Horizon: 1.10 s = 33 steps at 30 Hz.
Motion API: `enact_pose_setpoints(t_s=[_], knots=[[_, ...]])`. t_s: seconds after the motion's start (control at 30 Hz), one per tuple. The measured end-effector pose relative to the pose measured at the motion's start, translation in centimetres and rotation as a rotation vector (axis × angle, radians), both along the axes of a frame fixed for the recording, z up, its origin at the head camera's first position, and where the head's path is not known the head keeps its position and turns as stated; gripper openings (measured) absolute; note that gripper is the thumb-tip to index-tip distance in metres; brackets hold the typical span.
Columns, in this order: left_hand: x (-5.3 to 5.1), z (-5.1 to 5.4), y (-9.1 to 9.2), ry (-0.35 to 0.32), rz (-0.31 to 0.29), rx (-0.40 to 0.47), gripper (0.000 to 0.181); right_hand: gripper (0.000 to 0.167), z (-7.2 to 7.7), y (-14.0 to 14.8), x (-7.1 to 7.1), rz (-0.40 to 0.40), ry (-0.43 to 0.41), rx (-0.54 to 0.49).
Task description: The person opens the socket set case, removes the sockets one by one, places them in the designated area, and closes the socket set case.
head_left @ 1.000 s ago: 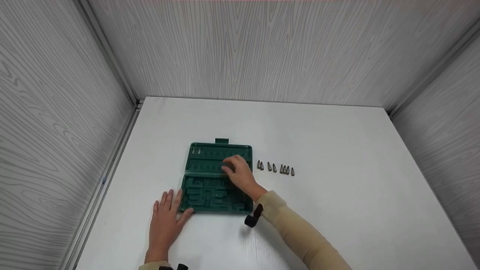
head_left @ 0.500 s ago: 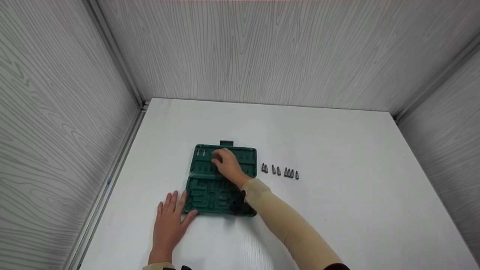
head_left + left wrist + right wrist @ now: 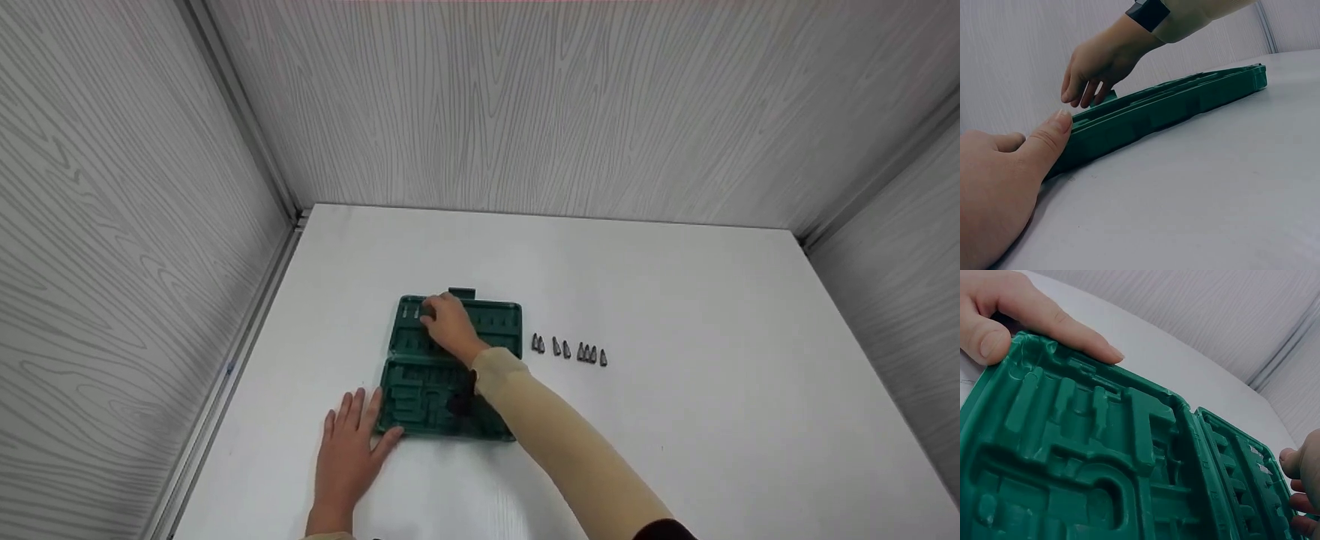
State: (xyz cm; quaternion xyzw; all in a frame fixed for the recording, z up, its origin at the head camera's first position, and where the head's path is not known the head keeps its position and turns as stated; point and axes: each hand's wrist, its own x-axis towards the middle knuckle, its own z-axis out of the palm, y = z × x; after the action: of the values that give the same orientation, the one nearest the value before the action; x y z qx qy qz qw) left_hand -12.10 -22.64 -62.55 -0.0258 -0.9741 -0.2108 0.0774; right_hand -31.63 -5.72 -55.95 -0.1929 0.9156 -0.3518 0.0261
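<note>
A green plastic bit case [image 3: 454, 433] lies spread flat on the white table. My left hand [image 3: 349, 454] rests at its near left corner, fingers straight along the side and thumb on the front rim. The right hand [image 3: 450, 322] is over the far half's upper slot row, thumb and fingers bent downward. Whether a small piece sits between those fingertips is hidden in every view. Just left of them, two small silvery bits [image 3: 411, 313] sit in the row's first slots. In the right wrist view, the near half's moulded recesses [image 3: 1089, 422] show beside the left thumb.
Several short, pointed metal bits [image 3: 570, 350] lie in a loose row right of the case. A latch tab [image 3: 463, 292] sticks out from the far edge. Wood-grain walls [image 3: 540, 112] enclose the table at the back and sides.
The right hand has moved left and away from me across the far half, now close to the two seated bits. My left hand stays at the corner; the whole head view has shifted slightly.
</note>
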Motion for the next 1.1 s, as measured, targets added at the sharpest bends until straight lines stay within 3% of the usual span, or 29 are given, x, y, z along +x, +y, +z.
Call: enact_pose_setpoints(t_s=[0.3,0.6,0.93,1.1], knots=[[-0.2,0.0,0.4,0.014,0.002,0.006,0.076,0.029,0.0,-0.9,-1.0,-0.057,-0.019,0.127],[0.3,-0.2,0.8,-0.013,0.007,0.016,0.076,0.037,-1.2,-1.4,-0.8,-0.112,-0.058,0.239],[0.0,0.0,0.2,-0.010,0.016,-0.010,0.077,0.032,-1.3,-1.9,-1.0,-0.125,-0.039,0.151],[0.0,0.0,0.1,0.022,-0.001,-0.017,0.074,0.028,-1.3,-2.1,-1.0,-0.152,-0.081,0.119]])
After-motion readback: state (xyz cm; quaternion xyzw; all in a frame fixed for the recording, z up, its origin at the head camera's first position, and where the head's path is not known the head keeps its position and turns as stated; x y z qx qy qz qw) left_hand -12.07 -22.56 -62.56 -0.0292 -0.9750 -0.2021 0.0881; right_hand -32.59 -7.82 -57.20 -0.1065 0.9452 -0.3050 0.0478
